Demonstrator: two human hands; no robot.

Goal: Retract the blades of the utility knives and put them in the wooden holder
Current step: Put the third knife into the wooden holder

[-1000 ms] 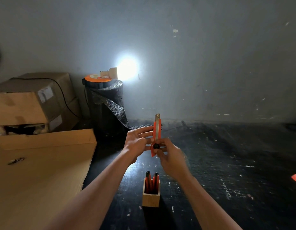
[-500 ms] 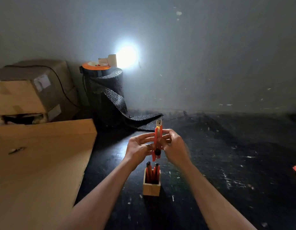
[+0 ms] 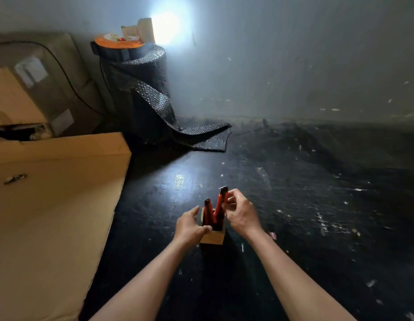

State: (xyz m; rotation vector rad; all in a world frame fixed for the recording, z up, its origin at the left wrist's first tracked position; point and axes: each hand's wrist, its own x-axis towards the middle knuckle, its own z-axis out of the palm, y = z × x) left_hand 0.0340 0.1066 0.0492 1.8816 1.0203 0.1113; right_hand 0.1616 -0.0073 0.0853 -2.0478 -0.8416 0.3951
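Note:
A small wooden holder [image 3: 213,237] stands on the dark floor in front of me. Orange utility knives stand in it, one [image 3: 207,213] at its left side. My right hand [image 3: 240,213] pinches the upper part of another orange utility knife [image 3: 221,203], whose lower end is inside the holder; it leans slightly and no blade shows at its black tip. My left hand [image 3: 192,225] rests against the holder's left side, fingers curled around its rim.
A large flat cardboard box [image 3: 50,205] lies to the left, with more boxes [image 3: 32,84] behind it. A black bubble-wrap roll [image 3: 141,89] stands by the wall under a bright light. A small orange object [image 3: 273,235] lies right of the holder.
Both hands came down from chest height to the holder. The knife held upright between them now sits in the holder, and the left hand let go of it and moved to the holder.

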